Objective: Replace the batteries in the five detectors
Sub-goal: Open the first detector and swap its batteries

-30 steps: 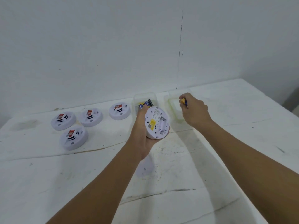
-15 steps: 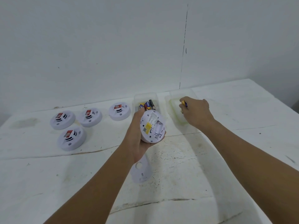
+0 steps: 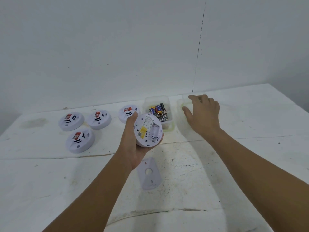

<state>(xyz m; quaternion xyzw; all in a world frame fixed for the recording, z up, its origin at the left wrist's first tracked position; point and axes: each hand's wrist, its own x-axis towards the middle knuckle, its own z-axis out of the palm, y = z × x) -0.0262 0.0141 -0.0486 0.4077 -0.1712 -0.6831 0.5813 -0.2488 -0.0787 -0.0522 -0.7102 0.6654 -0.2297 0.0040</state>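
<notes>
Head view: detector point(image 3: 148, 130) seemingly cradled in left grip point(image 3: 133, 144).

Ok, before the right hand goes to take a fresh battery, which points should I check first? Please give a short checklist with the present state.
1. Right hand free, fingers spread: ok.
2. Left hand grips the open detector, underside up: ok.
3. Battery bay empty: cannot tell.
4. Batteries in the clear container: ok.
5. Removed cover plate lies on the table, out of the way: ok.
6. Four other detectors lie apart at the left: ok.
</notes>
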